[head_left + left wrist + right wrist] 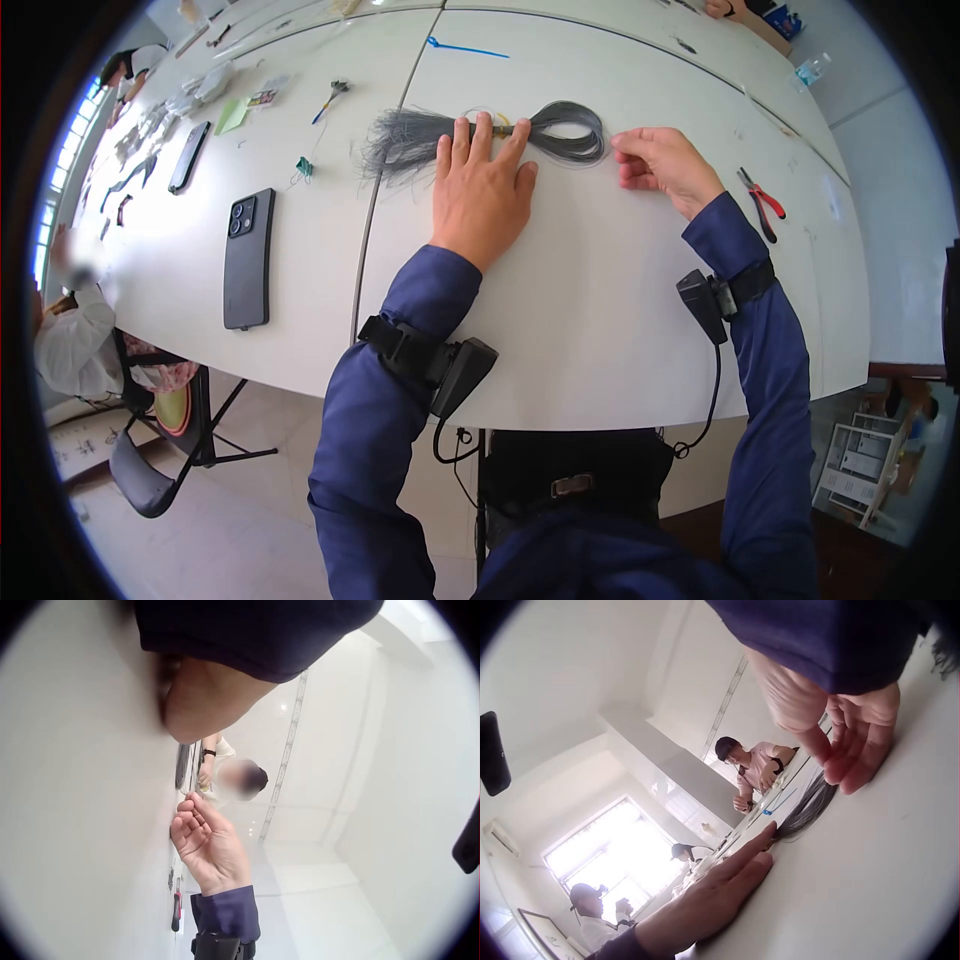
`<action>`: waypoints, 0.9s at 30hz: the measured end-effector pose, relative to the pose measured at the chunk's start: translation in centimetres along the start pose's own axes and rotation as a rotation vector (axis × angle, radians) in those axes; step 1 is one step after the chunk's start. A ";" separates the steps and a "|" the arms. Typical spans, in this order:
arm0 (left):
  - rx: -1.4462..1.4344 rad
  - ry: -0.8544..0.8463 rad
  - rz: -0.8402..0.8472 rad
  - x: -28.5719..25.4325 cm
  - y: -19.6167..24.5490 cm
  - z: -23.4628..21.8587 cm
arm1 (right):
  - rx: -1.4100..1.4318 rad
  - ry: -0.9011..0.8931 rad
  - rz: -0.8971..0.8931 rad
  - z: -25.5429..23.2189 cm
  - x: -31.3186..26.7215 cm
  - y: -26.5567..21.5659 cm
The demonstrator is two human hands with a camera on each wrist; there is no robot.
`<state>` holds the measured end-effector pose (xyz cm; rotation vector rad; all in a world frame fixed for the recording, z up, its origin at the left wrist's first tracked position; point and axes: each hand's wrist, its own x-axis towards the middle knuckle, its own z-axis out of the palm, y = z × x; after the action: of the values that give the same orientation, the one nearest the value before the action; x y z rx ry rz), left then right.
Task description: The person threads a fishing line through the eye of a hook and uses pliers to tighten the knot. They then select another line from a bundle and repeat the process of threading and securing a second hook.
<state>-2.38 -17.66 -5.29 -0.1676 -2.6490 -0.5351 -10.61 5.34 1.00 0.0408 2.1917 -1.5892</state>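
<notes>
A bundle of thin grey wires (572, 150) lies across the table, frayed at its left end and looped at its right. A tie with a bit of yellow circles its middle, partly hidden by fingers. My left hand (485, 195) rests on the bundle with fingers spread and nearly straight, just left of the loop. At the loop's right end, my right hand (665, 165) has thumb and forefinger together, pinching a fine loose strand. The left wrist view shows that right hand (214, 851) with its other fingers curled.
Red-handled pliers (763, 204) lie to the right, and a blue cable tie (468, 48) lies beyond the bundle. Left of the table seam are a black phone (249, 260), a second phone (189, 157) and a small green coil (304, 167). Other people sit around the tables.
</notes>
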 end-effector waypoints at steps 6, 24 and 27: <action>-0.012 -0.027 0.005 0.0 -0.2 -0.1 | 0.005 0.000 -0.020 0.1 -0.5 0.0; 0.036 -0.051 0.026 0.1 -0.2 -0.4 | 0.140 0.064 -0.213 -1.3 -1.1 0.8; 0.035 -0.058 0.022 0.2 0.0 -0.5 | 0.280 0.110 -0.362 -2.9 -2.0 0.6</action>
<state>-2.36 -17.88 -4.86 -0.2050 -2.7075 -0.4831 -9.55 8.63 1.93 -0.2003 2.1275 -2.1320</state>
